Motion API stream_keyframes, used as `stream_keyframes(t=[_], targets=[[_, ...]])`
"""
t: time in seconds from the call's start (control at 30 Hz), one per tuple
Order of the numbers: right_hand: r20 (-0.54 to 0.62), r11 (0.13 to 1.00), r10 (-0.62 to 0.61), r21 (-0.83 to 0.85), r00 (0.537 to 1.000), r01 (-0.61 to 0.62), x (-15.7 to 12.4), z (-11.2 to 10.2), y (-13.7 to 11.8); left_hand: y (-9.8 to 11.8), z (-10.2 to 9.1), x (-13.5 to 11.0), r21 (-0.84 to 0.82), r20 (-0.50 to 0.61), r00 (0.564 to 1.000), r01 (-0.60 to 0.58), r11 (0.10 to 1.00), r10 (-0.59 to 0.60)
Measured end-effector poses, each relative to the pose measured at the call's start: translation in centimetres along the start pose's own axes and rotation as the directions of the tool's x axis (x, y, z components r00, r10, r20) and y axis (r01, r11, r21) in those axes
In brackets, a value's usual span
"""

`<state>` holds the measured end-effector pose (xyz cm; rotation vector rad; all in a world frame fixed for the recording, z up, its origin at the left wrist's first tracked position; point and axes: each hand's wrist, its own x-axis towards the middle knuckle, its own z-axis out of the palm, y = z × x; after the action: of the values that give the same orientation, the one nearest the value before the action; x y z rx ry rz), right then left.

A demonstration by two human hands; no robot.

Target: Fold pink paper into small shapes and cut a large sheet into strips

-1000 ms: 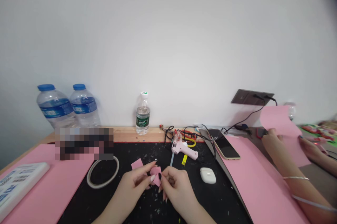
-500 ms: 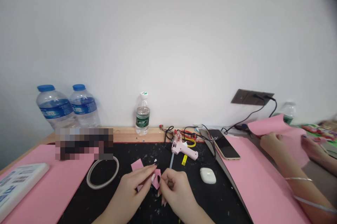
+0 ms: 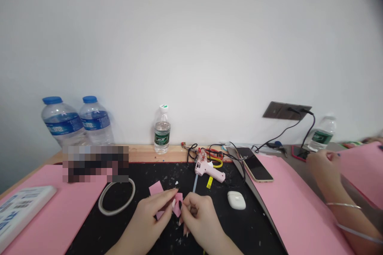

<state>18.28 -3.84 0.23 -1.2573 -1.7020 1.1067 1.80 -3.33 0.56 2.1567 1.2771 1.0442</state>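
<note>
As the two hands meet over the near part of the black work mat (image 3: 119,231), a small pink craft-foam scrap (image 3: 177,204) stands between them. The left hand (image 3: 146,211) and right hand (image 3: 199,215) hold it in a narrow pinch, though their fingers hide the exact contact. The scrap looks light and soft, likely to bend under pressure, so its edges seem the best place to take hold. A second pink scrap (image 3: 156,188) lies just beyond the left hand.

Farther out on the mat: a clear tape ring (image 3: 116,197) to the left, a white earbud case (image 3: 236,200) to the right, and a pink glue gun (image 3: 209,172) straight ahead. To the right, a co-worker's hand (image 3: 323,169) is near a pink sheet (image 3: 365,171).

Containers stand along the far edge. Two large blue-capped water bottles (image 3: 62,121) (image 3: 95,121) sit far left, and a small green-labelled bottle (image 3: 162,129) holding water stands at centre. Another green-labelled bottle (image 3: 322,133) stands far right. All are capped.
</note>
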Motion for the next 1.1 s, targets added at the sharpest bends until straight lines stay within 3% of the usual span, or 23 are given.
stream_keyframes(t=[0.2, 0.47, 0.7, 0.87, 1.03, 1.1], targets=[[0.024, 1.0, 0.005, 0.003, 1.0, -0.005, -0.23, 0.15, 0.21, 0.66, 0.03, -0.08, -0.118, 0.013, 0.988, 0.153, 0.981, -0.153], [0.026, 0.999, -0.004, 0.046, 1.0, 0.002, -0.32, 0.26, 0.2, 0.3, 0.06, 0.23, -0.104, 0.002, 0.982, 0.189, 0.977, -0.189], [-0.005, 0.998, -0.012, 0.064, 1.0, 0.012, -0.03, 0.09, -0.07, -0.17, 0.07, 0.43, -0.28, 0.028, 0.979, 0.201, 0.939, -0.202], [-0.079, 0.981, 0.041, 0.194, 0.996, -0.025, 0.42, -0.34, -0.47, -0.01, 0.31, 0.47, -0.571, 0.184, 0.959, 0.282, 0.771, -0.214], [-0.023, 0.98, 0.021, 0.2, 1.0, -0.016, 0.21, -0.37, -0.39, 0.13, 0.62, 0.59, -0.696, 0.338, 0.854, 0.51, 0.505, -0.396], [0.015, 0.98, 0.01, 0.197, 1.0, -0.013, 0.05, -0.26, -0.34, 0.09, 0.86, 0.61, -0.683, 0.386, 0.822, 0.56, 0.469, -0.419]])
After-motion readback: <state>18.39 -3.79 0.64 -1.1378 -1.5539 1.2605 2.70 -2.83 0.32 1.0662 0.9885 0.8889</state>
